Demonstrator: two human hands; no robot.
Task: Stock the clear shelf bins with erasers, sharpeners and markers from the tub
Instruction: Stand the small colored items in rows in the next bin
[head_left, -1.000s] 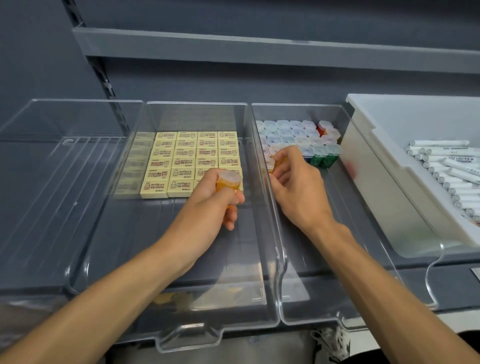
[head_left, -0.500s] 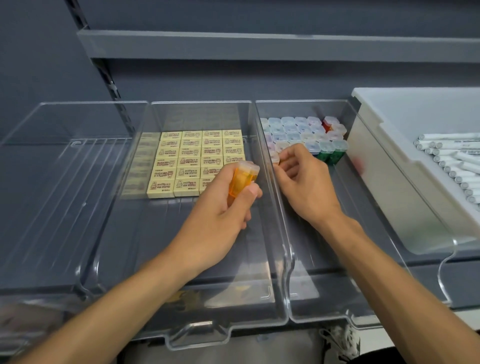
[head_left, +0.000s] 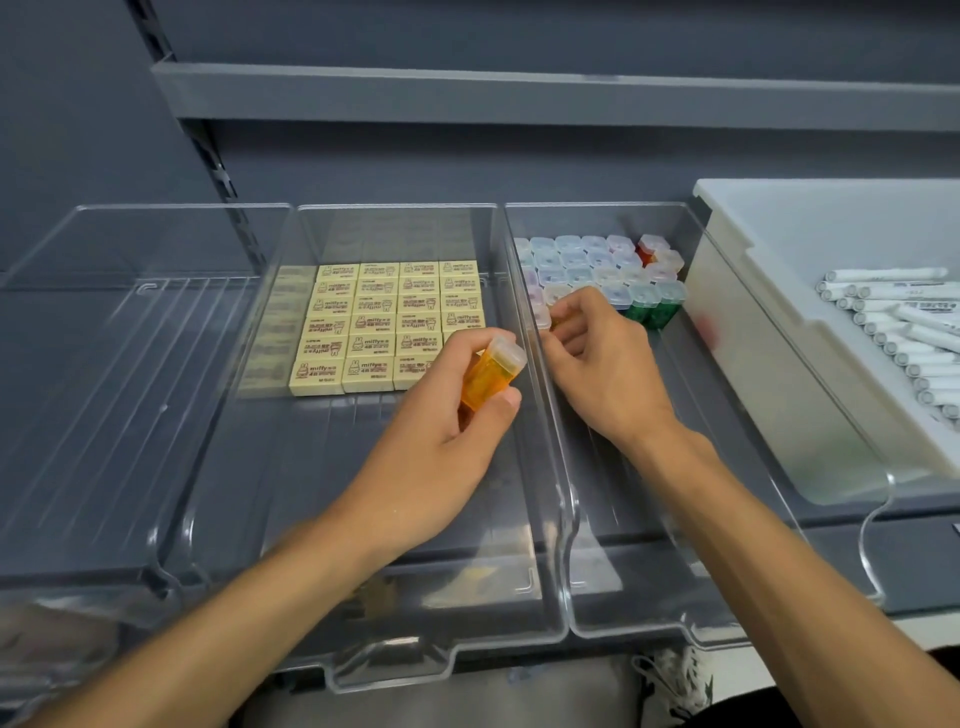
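Observation:
My left hand (head_left: 441, 415) grips an orange sharpener with a clear cap (head_left: 491, 371) above the middle clear bin (head_left: 447, 654), near its right wall. Cream erasers (head_left: 384, 317) lie in neat rows at the back of that bin. My right hand (head_left: 602, 364) reaches into the right clear bin (head_left: 649, 623) and pinches another orange sharpener (head_left: 550, 319) at the front left of the rows of sharpeners (head_left: 597, 265). White markers (head_left: 904, 332) lie in the white tub (head_left: 737, 270) at far right.
A third clear bin (head_left: 104, 364) stands at the left with nothing in it. A grey shelf board (head_left: 519, 93) runs overhead, and the grey back wall closes the shelf behind the bins.
My left hand has lifted its orange sharpener and shifted right toward the wall between the bins. My right hand stays at the front of the sharpener rows.

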